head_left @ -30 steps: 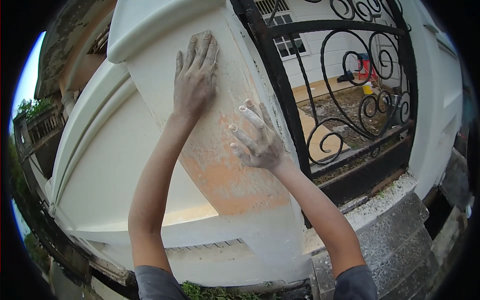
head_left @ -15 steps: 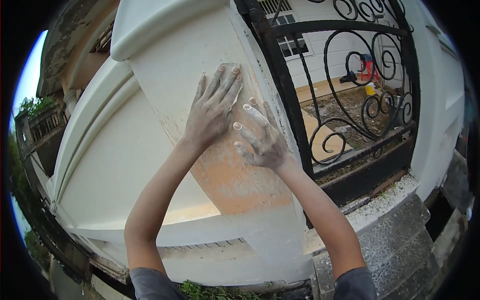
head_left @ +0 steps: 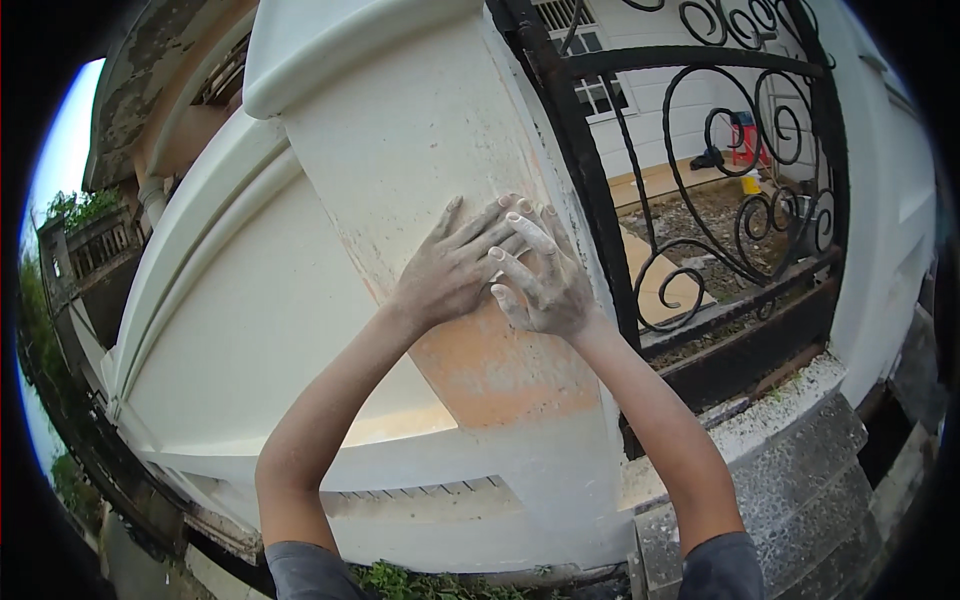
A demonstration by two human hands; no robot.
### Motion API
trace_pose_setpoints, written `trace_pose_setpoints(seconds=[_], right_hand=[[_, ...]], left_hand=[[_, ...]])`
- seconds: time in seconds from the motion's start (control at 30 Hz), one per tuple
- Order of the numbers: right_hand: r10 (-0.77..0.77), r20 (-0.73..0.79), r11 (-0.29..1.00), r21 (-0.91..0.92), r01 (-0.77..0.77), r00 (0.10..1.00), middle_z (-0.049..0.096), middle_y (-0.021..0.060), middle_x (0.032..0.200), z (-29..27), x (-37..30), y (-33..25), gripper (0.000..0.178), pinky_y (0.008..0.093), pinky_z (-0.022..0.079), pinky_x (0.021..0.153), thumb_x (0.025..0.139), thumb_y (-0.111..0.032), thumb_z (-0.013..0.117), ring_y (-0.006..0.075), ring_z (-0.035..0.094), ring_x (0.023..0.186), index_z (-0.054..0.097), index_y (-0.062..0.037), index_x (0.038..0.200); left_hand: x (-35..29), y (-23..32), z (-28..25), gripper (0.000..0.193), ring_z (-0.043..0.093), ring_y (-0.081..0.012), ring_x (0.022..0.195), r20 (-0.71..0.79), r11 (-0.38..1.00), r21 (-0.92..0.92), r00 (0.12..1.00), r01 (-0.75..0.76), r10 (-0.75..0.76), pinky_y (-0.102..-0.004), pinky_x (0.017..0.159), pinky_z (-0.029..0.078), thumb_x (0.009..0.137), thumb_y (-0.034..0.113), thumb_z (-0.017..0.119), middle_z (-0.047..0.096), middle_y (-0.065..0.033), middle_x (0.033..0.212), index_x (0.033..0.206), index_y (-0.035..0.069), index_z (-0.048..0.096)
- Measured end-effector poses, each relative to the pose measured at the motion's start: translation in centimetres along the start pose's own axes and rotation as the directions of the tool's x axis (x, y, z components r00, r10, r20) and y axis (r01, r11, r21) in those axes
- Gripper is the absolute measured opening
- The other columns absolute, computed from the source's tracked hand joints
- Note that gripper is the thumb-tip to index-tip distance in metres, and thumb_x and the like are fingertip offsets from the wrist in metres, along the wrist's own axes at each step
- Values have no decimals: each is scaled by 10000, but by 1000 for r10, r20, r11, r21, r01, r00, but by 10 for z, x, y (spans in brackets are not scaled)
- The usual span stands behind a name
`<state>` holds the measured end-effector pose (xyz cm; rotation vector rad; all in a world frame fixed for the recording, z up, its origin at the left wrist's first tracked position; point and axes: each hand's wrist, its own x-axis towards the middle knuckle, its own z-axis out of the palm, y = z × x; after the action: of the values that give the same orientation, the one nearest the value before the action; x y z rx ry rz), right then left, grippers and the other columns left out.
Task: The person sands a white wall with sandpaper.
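Note:
Both my hands are coated in pale dust and rest against a cream-painted gate pillar (head_left: 400, 120). My left hand (head_left: 447, 270) lies flat, fingers stretched up and to the right, pressing a thin sheet that looks like sandpaper (head_left: 495, 272) to the surface. Only a pale scrap of that sheet shows between the hands. My right hand (head_left: 550, 285) holds nothing visible; its fingers are apart and slightly bent, their tips overlapping the left fingertips. Below them is a worn orange patch (head_left: 500, 375), where the cream paint is thin or gone.
Right of the pillar stands a black wrought-iron gate (head_left: 590, 190) with scrolls, close beside my right hand. A cream wall (head_left: 240, 320) with a curved moulding runs left. Stone steps (head_left: 770, 490) lie at the lower right, green plants (head_left: 420, 580) at the pillar's foot.
My left hand has slid down and to the right over the pillar, taking the sheet along, and now meets my right hand. The right hand stays at nearly the same spot.

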<state>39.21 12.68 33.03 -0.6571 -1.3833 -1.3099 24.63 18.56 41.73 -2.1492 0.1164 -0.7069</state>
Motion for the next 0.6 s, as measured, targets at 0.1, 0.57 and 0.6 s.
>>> trace_pose_setpoints(seconds=[0.1,0.57,0.6], right_hand=[[-13,24,1000,28,12,1000,351,154,1359,1,0,-6,456,559,236,1101,853,-320,579,378,329,1322,468,-238,1287],[23,-136,999,47,-17,990,338,181,1355,-1,-3,3,524,570,239,1091,871,-429,549,420,346,1298,392,-252,1339],[33,-141,999,48,-26,990,341,181,1351,2,-3,1,524,570,239,1091,865,-442,554,412,355,1296,399,-255,1330]], left_hand=[[30,-49,-39,576,230,-221,1389,-168,942,270,973,200,-159,-501,1136,178,840,175,499,257,-14,1508,1401,177,369],[38,-16,-12,554,284,-219,1368,-218,981,101,966,167,-142,-537,1115,189,815,141,508,338,-8,1470,1363,148,428],[51,-40,-25,549,282,-220,1369,-328,944,186,923,271,-200,-537,1112,192,819,121,496,330,-9,1474,1364,145,428]])
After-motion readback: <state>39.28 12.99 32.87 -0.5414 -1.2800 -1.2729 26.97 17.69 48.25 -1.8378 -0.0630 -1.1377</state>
